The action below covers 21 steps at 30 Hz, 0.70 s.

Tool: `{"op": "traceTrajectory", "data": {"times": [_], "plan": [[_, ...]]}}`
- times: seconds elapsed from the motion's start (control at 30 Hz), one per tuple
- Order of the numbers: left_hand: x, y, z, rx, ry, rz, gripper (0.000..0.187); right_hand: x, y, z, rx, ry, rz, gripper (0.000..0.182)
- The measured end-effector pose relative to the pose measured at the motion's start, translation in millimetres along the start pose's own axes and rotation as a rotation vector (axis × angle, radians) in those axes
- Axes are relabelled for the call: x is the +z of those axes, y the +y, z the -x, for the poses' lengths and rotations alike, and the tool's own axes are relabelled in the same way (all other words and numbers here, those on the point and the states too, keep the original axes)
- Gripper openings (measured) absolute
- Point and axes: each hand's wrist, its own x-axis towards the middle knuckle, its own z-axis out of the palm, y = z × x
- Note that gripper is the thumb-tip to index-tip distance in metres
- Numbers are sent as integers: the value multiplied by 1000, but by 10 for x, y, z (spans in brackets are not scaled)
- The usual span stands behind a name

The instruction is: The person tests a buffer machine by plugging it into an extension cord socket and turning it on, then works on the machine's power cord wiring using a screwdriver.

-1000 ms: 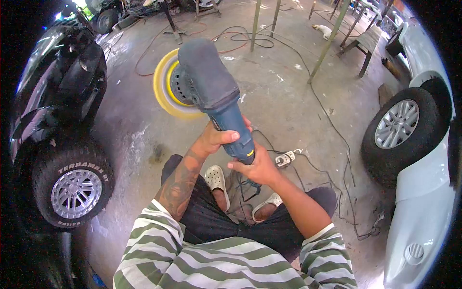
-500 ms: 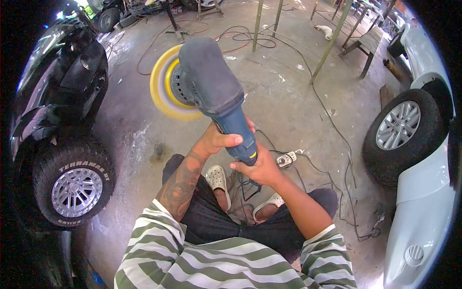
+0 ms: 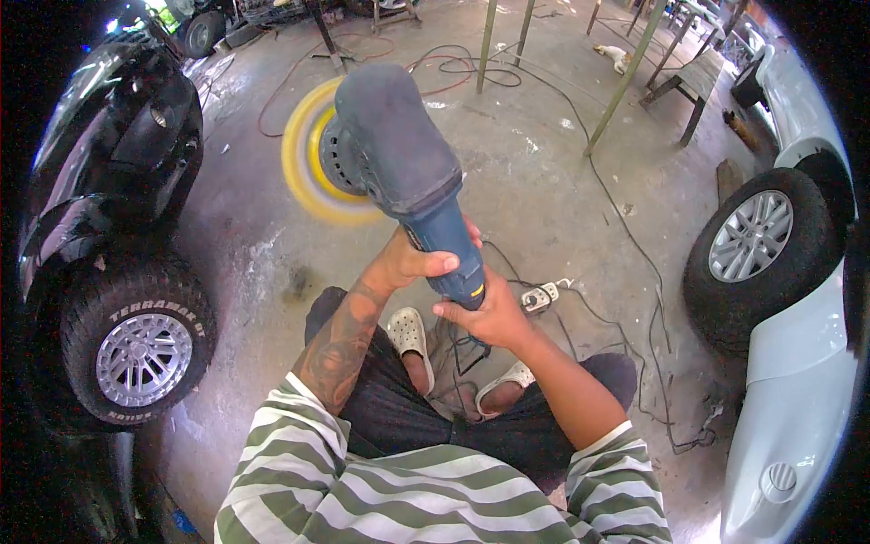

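Observation:
A polisher (image 3: 394, 136) with a dark head and blue handle is held up in front of me, tilted to the upper left. My left hand (image 3: 417, 260) wraps the handle just below the head, thumb across the top. Lower down, my right hand (image 3: 494, 313) grips the handle's rear end. The round yellow pad (image 3: 304, 154) faces left, touching nothing, and its surface is smeared by spinning. From the handle's end a dark cord (image 3: 471, 358) hangs down between my feet. Most of my fingers are hidden behind the handle.
At left stands a black vehicle (image 3: 136, 136) with a large wheel (image 3: 145, 358); at right, a white vehicle (image 3: 797, 354). A white power strip (image 3: 539, 297) lies on the concrete floor among cables. Farther back are metal stands (image 3: 625, 82), a wooden bench (image 3: 696, 77) and a small animal (image 3: 612, 58).
The polisher's head has shifted very slightly upward. Both hands keep the same grip, and the pad is blurred in both frames.

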Motion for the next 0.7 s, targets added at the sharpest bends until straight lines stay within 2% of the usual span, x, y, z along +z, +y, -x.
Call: {"op": "traceTrajectory", "data": {"times": [0.1, 0.17, 0.2, 0.3, 0.37, 0.5, 0.57, 0.7], "plan": [[-11, 2, -5, 10, 4, -14, 69, -2, -3, -1, 1, 14, 11, 48], [-33, -26, -16, 32, 19, -39, 69, -40, -55, -8, 66, -55, 71, 65], [-28, -14, -10, 31, 19, -39, 69, -54, -36, -7, 66, -55, 71, 65], [-23, 58, 16, 30, 56, -12, 70, -86, 114, -21, -52, -95, -101, 66], [-33, 94, 35, 54, 85, -7, 70, -112, 226, -62, 109, -293, -796, 65], [-101, 107, 33, 45, 36, 9, 71, -174, 137, -85, 157, -353, -711, 60], [-91, 130, 46, 59, 62, 43, 63, -172, 147, -96, 93, -375, -608, 58], [-69, 151, 69, 27, 94, 59, 63, -125, 39, -96, 94, -347, -484, 61]]}}
